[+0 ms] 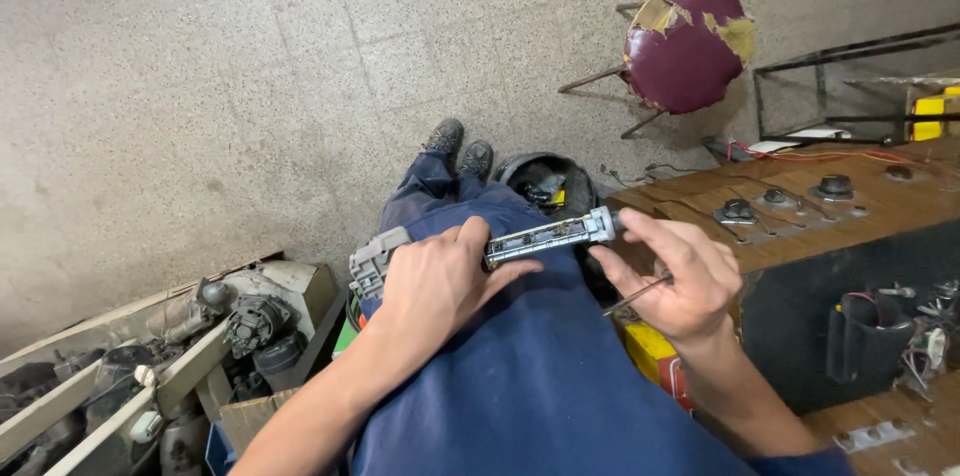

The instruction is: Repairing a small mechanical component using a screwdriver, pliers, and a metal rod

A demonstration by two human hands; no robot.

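hands (560,281) gripping grey part (490,246) over lap, workbench edge (790,251) right, open floor (200,86) left

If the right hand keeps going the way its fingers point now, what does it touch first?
The right hand, thin tool in its palm, points up-left. Its fingertips already sit at the end of the long grey part held by the left hand, so probably that; depth is unclear.

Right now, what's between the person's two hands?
In the head view, the middle stretch of a long grey part with a metal strip spans the gap between the left hand and the right hand. Beneath it lies the person's blue trouser leg.
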